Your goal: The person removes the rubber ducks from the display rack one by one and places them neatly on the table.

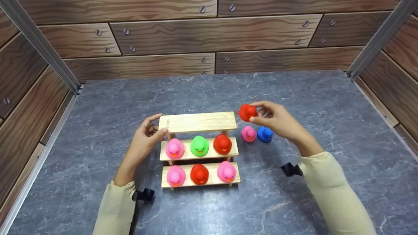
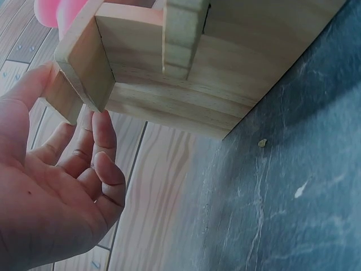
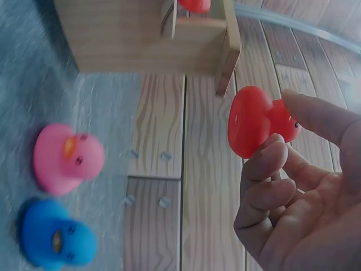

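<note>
My right hand [image 1: 277, 119] pinches a red rubber duck [image 1: 247, 112] between thumb and fingers. The duck is in the air, just right of the top step of a wooden three-step shelf [image 1: 197, 122]; its flat base faces the shelf in the right wrist view. With thumb and fingers, my left hand [image 1: 143, 138] grips the left end of that bare top step, as the left wrist view also shows. On the middle step sit a pink duck [image 1: 175, 148], a green duck [image 1: 199, 146] and a red duck [image 1: 222, 144]. The bottom step holds pink, red and pink ducks.
Right of the shelf, a pink duck [image 3: 66, 158] and a blue duck [image 3: 56, 234] stand side by side on the grey marbled table [image 1: 209, 212]. Wood-patterned walls [image 1: 209, 36] enclose the table at the back and sides, with metal posts at the corners.
</note>
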Motion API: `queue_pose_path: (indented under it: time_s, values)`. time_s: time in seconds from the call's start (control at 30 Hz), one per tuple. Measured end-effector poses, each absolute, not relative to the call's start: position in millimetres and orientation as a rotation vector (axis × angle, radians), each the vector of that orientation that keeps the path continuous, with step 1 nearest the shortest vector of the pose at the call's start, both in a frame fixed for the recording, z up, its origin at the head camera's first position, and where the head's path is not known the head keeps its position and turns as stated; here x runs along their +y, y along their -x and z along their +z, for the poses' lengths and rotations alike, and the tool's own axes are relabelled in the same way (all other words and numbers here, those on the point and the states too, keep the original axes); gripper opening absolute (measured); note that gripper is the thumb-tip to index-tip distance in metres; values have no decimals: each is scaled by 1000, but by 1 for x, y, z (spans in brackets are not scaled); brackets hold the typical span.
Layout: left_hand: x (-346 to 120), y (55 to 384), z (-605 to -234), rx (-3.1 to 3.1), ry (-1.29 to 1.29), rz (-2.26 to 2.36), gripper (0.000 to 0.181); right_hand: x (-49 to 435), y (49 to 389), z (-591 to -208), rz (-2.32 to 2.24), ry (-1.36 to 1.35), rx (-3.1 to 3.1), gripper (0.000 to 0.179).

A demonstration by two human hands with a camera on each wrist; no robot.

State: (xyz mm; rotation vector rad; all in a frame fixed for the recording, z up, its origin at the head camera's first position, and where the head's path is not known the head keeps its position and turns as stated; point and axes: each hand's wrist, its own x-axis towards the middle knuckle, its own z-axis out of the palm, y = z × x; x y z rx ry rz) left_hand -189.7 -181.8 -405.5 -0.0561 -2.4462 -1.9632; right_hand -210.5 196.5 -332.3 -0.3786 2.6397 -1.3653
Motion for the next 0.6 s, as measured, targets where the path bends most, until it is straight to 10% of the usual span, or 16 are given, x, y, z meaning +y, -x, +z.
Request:
queue_pose_path:
  time_s: [0.6]
  values:
    - [-182, 189, -404, -2432, 61, -1971, 54, 268, 204, -364, -1355, 263, 2705, 47]
